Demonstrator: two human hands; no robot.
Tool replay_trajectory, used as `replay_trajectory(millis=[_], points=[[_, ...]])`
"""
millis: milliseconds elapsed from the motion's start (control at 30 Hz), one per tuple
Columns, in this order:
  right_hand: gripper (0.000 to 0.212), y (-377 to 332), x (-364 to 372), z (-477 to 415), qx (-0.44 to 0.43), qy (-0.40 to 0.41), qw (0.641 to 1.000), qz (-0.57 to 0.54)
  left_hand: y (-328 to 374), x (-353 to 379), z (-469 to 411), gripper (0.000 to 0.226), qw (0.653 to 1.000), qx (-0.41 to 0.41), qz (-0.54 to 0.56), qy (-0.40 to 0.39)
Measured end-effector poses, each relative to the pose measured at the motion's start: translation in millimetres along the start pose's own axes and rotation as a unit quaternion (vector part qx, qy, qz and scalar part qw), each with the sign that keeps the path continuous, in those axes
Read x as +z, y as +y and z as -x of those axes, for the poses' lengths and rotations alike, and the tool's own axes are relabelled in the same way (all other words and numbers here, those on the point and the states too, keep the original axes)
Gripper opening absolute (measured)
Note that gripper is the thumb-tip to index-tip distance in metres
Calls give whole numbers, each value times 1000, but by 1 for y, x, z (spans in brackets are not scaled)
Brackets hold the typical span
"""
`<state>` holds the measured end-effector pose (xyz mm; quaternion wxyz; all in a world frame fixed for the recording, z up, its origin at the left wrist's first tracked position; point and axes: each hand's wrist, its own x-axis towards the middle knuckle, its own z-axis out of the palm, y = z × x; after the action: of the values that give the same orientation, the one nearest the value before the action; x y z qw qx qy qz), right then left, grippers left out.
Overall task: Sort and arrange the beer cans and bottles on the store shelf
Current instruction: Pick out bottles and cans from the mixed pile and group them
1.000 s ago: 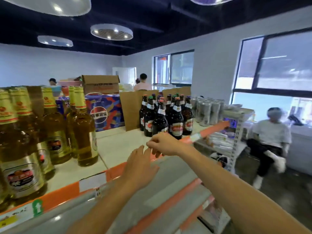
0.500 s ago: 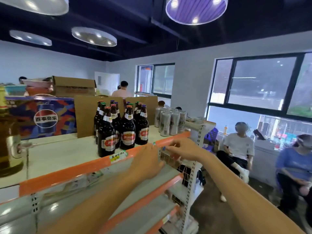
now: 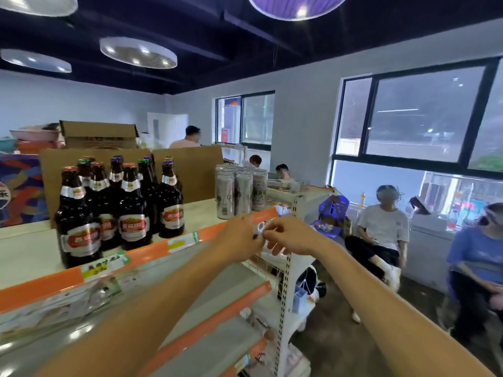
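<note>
Several dark brown beer bottles (image 3: 119, 210) with red and silver labels stand grouped on the top shelf (image 3: 32, 248). To their right, near the shelf's end, stand several silver beer cans (image 3: 239, 191). Just below the cans, both my hands meet at the shelf's orange front strip (image 3: 152, 248). My left hand (image 3: 239, 238) and my right hand (image 3: 288, 236) pinch a small clear price tag (image 3: 261, 227) on that strip from either side. Neither hand holds a bottle or can.
Brown cardboard sheets (image 3: 190, 172) stand behind the bottles, with an open carton (image 3: 98, 134) further back. Lower grey shelves (image 3: 217, 317) lie below my arms. The shelf's white upright post (image 3: 285, 295) marks its right end. People sit by the windows on the right (image 3: 381, 227).
My view and both hands have moved right along the orange strip, from the amber bottles past the dark bottles to the shelf's end under the cans. My hands have come together on the tag.
</note>
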<state>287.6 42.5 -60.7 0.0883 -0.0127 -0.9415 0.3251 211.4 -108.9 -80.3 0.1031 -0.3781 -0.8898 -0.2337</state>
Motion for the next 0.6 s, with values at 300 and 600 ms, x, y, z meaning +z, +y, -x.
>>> replay_trajectory(millis=[300,600], points=[[11,79,-25,-101,16,1,1000,26,-29,27,-129,38,1000,-9,-5,28],[34,96,-63,-247,-29,98,995,21,-73,5,-255,28,993,-17,-27,117]])
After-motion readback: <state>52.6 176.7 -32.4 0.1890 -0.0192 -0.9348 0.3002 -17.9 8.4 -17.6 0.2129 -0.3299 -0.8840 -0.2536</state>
